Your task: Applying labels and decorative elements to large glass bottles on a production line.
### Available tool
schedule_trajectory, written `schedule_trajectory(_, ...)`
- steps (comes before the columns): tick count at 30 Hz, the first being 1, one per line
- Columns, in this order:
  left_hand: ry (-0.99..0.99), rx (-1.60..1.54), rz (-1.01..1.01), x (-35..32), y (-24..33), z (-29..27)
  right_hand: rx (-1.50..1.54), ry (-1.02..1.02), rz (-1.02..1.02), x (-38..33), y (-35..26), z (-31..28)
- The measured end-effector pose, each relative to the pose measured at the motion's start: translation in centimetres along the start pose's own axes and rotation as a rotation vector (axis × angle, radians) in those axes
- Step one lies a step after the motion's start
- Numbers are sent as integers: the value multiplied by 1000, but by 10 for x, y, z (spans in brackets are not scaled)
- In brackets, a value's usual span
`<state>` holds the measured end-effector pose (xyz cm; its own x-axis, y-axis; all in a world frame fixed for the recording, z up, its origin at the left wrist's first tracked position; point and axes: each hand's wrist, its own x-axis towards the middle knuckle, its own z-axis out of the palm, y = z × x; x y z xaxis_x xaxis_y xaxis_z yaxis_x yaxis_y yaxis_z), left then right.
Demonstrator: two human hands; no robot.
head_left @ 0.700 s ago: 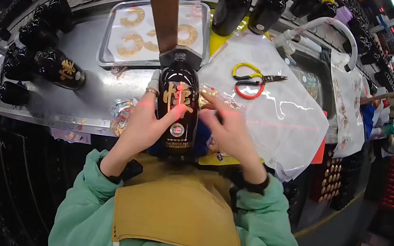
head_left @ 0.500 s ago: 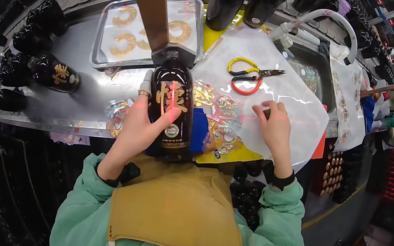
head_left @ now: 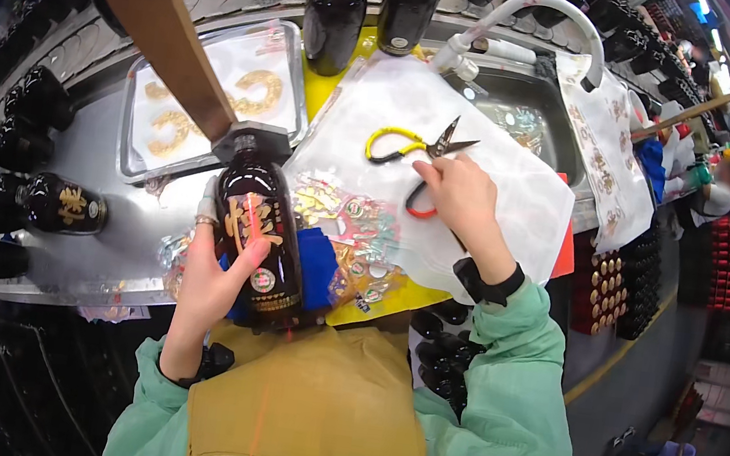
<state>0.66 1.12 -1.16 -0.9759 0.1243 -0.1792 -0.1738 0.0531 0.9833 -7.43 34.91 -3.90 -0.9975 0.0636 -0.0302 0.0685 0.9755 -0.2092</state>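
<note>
Between the thumb and fingers of the left hand (head_left: 215, 278) a dark glossy bottle (head_left: 270, 232) is gripped, the thumb across its front; its dark wall hides whatever is inside. Just right of that hand, a blue pad (head_left: 315, 269) shows beside the bottle. Beyond the left hand, a metal tray (head_left: 301, 95) holds a white liner with C-shaped gold pieces (head_left: 258, 92), partly hidden by a slanting brown post (head_left: 155, 16). Beyond the right hand (head_left: 456, 199) and to its right, a metal sink (head_left: 563, 143) holds clear film scraps (head_left: 517, 123). The right hand's fingers are bent at the red handle of the scissors (head_left: 433, 149); whether they have closed on it I cannot tell. From the left hand, the bottle's neck points away and a little left, toward the foot of the post, while its base lies near the apron (head_left: 314, 406); its long axis slants from far left to near right, gold lettering upward. Over a white sheet (head_left: 529, 204), the scissors' spread blades point away from the right hand. Between the hands lie small clear packets (head_left: 368, 238).
</note>
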Motion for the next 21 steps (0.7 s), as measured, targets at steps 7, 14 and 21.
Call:
schedule_trajectory(7, -6, 14, 28, 4, 4, 2, 64, 13, 180, -3, 35, 4)
schedule_trajectory(14, -2, -22, -27, 3, 6, 1, 402, 220, 272, -16, 52, 13)
schedule_trajectory(21, -13, -58, 3, 3, 9, 5, 1357, 711, 255, -47, 94, -4)
